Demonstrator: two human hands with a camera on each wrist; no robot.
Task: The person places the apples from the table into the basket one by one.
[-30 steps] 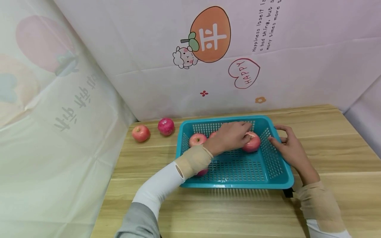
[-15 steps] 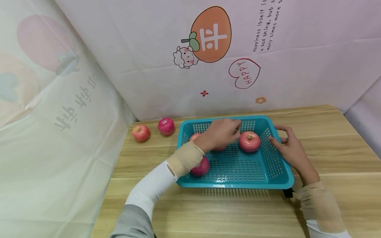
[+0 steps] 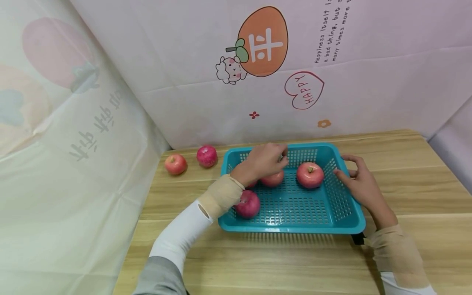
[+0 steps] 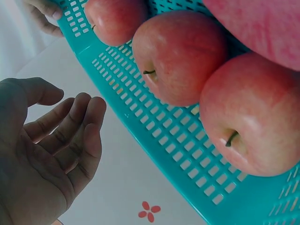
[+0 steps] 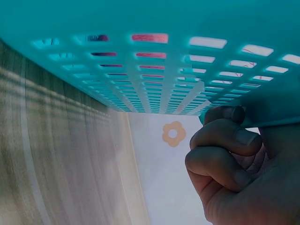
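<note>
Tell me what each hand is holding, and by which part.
The right hand grips the basket by the rim at its right end. The left hand holds nothing; its palm shows bare in the left wrist view.

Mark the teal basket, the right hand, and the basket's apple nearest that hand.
Teal basket (image 3: 295, 230): head view, front rim.
Right hand (image 3: 363, 186): head view, back of the hand.
Apple (image 3: 310, 178): head view, skin just below the stem.

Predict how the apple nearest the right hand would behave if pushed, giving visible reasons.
That apple would probably roll, being rounded, with bare floor of the basket beside it. It may feel slippery, since its skin looks glossy. Its path might wobble, as its outline looks squat rather than perfectly round.
</note>
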